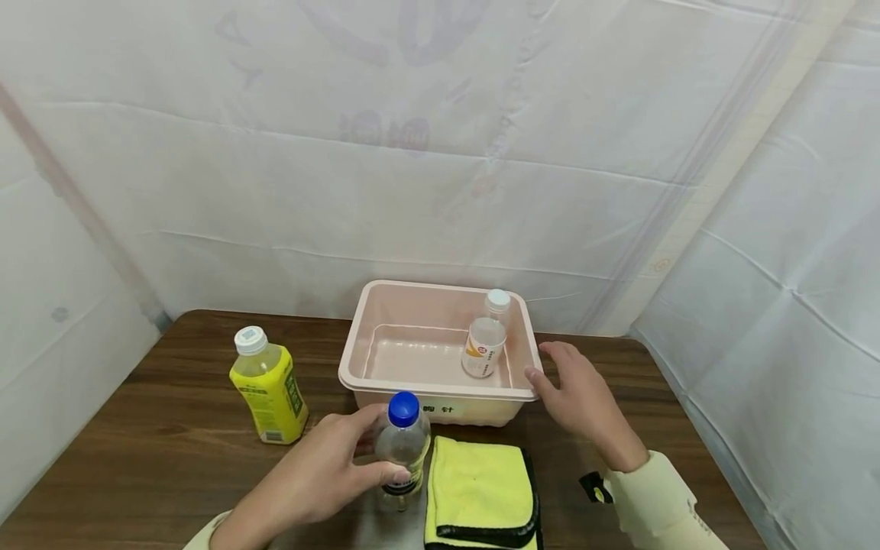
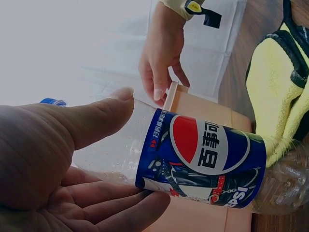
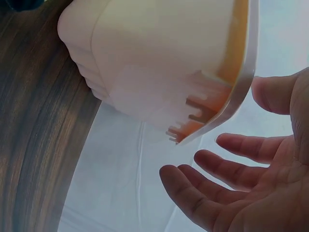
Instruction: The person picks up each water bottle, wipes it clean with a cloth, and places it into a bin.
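Observation:
In the head view my left hand holds a clear plastic Pepsi bottle with a blue cap, thumb on one side and fingers on the other. The bottle stands upright in front of a pale pink plastic basin. Its blue label faces the left wrist camera. At the basin's right side is my right hand, fingers spread and holding nothing. Its thumb lies at the rim in the right wrist view. Inside the basin, a clear bottle with a white cap leans toward the right.
A yellow-labelled bottle with a white cap stands on the wooden table at the left. A folded yellow cloth with black edging lies in front of the basin. White sheeting closes off the back and sides.

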The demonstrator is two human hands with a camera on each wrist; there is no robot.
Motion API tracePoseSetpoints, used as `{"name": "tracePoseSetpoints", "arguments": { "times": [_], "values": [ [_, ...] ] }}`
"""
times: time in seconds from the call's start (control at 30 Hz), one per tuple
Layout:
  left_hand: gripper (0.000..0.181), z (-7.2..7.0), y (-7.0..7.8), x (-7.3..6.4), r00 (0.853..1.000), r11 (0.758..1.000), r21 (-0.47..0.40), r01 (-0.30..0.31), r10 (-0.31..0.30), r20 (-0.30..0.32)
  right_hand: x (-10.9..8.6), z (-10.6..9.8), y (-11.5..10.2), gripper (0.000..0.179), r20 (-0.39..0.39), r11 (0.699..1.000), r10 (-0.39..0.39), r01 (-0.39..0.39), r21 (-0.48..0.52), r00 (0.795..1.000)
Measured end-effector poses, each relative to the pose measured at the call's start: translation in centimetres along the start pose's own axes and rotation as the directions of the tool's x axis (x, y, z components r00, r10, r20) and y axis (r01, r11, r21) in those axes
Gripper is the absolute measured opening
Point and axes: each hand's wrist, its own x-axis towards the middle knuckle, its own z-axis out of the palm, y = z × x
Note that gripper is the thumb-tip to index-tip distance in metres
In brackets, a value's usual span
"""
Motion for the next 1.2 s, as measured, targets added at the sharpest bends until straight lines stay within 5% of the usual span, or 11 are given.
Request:
{"name": "tracePoseSetpoints", "arguments": {
  "times": [0.47, 0.87, 1.2],
  "values": [
    [0.067, -0.2, -0.3, 0.2, 0.999, 0.999, -0.028, 0.032, -0.031, 0.022, -2.1, 0.6, -1.4, 0.051, -0.105, 0.983, -0.160, 0.149, -0.110, 0.981],
    [0.062, 0.4, -0.9, 0.1, 0.999, 0.997, -0.080, -0.015, 0.017, 0.031, -4.6, 1.3, -2.2, 0.062, -0.046, 0.960, -0.228, 0.216, -0.180, 0.973],
    [0.061, 0.6, -1.5, 0.5, 0.995, 0.981, -0.191, 0.026, -0.007, 0.104, -6.8, 1.5, -3.7, 0.061, 0.046, 0.929, -0.283, 0.286, -0.235, 0.958]
  ]
}}
